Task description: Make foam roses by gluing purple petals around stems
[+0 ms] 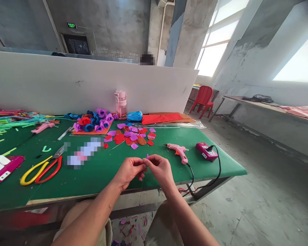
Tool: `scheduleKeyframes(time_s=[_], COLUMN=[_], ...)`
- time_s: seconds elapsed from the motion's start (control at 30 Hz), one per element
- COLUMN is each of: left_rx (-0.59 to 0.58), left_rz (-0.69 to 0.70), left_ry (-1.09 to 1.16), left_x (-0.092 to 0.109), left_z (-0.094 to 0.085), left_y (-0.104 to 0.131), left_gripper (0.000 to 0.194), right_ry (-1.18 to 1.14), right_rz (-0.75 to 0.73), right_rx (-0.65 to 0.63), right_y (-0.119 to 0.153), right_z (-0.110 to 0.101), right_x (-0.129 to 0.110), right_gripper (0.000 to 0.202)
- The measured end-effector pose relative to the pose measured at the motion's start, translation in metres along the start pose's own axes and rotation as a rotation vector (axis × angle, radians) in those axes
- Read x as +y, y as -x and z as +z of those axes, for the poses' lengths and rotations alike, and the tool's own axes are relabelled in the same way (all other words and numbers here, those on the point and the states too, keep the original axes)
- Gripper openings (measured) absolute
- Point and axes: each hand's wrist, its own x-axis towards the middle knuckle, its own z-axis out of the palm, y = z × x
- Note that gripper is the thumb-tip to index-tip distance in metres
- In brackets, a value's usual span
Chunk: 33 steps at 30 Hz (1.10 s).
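**Head view — both hands pinching a small purple piece above the bench edge**

Head camera: left hand (129, 171) and right hand (161, 169) meet fingertip to fingertip over the near edge of the green bench (97, 174). Between them sits a small purple piece (147, 156), only its top showing above the fingers. Grip, both hands: clenched on the piece, thumbs and forefingers pressed together; the rest of it is hidden.

Just right of the right hand, a pink glue gun (179, 151) lies on its side, nozzle pointing left, its black cord running off the bench edge. Beyond it, a pink power strip (206, 151) with a plug in it.

Behind the hands — a scatter of cut petals (133, 135), purple, red and orange. Further back left, finished paper flowers (93, 122) in blue, purple and red on an orange sheet. Yellow and red scissors (41, 169) lie well to the left. White partition board (66, 82) stands along the far bench edge.
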Motion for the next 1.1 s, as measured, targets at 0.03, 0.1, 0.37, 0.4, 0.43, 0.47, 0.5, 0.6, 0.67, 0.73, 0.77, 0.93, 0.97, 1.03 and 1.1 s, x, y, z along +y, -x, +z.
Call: scheduleKeyframes(time_s=[0.03,0.1,0.37,0.4,0.43,0.47,0.5,0.6,0.67,0.73,0.77,0.93,0.97,1.03,1.1], left_rx=[0.01,0.028,-0.014,-0.013,-0.01,-0.007,-0.001,0.028,0.037,0.036,0.038,0.089,0.099,0.107,0.094], left_rz=[0.005,0.014,-0.012,-0.005,0.004,0.015,0.025,0.048,0.057,0.061,0.062,0.083,0.093,0.112,0.12], left_ry=[-0.004,-0.01,-0.015,-0.013,-0.009,-0.006,-0.004,-0.002,0.001,0.006,0.01,-0.005,-0.017,-0.053,-0.085], left_x=[0.0,0.0,0.0,0.0,0.0,0.0,0.0,0.002,0.001,0.0,-0.001,-0.008,-0.008,-0.008,-0.006], left_z=[0.001,0.001,0.0,0.0,0.0,0.0,0.0,0.001,0.001,0.001,0.001,0.002,0.002,0.001,0.0], left_y=[0.0,0.0,0.001,0.001,0.001,0.001,0.001,0.001,0.001,0.0,-0.001,-0.003,-0.004,-0.004,-0.003], left_gripper=[0.035,0.035,0.034,0.033,0.033,0.032,0.032,0.031,0.031,0.031,0.031,0.03,0.03,0.031,0.032], right_ry=[0.024,0.049,0.035,0.025,0.017,0.012,0.013,0.004,-0.038,-0.072,-0.075,-0.069,-0.072,-0.081,-0.102], right_rz=[-0.008,-0.017,-0.012,-0.005,0.001,0.004,0.002,-0.013,-0.009,0.003,0.004,0.001,0.002,0.008,0.022], right_rx=[0.021,0.04,0.074,0.073,0.071,0.071,0.073,0.045,-0.016,-0.057,-0.059,-0.018,-0.017,-0.013,0.008], right_y=[0.0,0.0,-0.001,-0.001,-0.002,-0.002,-0.002,-0.003,-0.003,-0.003,-0.003,-0.003,-0.003,-0.004,-0.006], right_z=[0.001,0.001,-0.004,-0.004,-0.005,-0.005,-0.005,-0.005,-0.005,-0.004,-0.003,-0.001,-0.001,-0.001,-0.004], right_x=[0.0,-0.001,-0.008,-0.009,-0.009,-0.009,-0.009,-0.008,-0.008,-0.007,-0.006,-0.002,-0.002,-0.003,-0.005], right_gripper=[0.025,0.023,0.024,0.026,0.027,0.029,0.03,0.033,0.032,0.028,0.026,0.022,0.022,0.022,0.022])
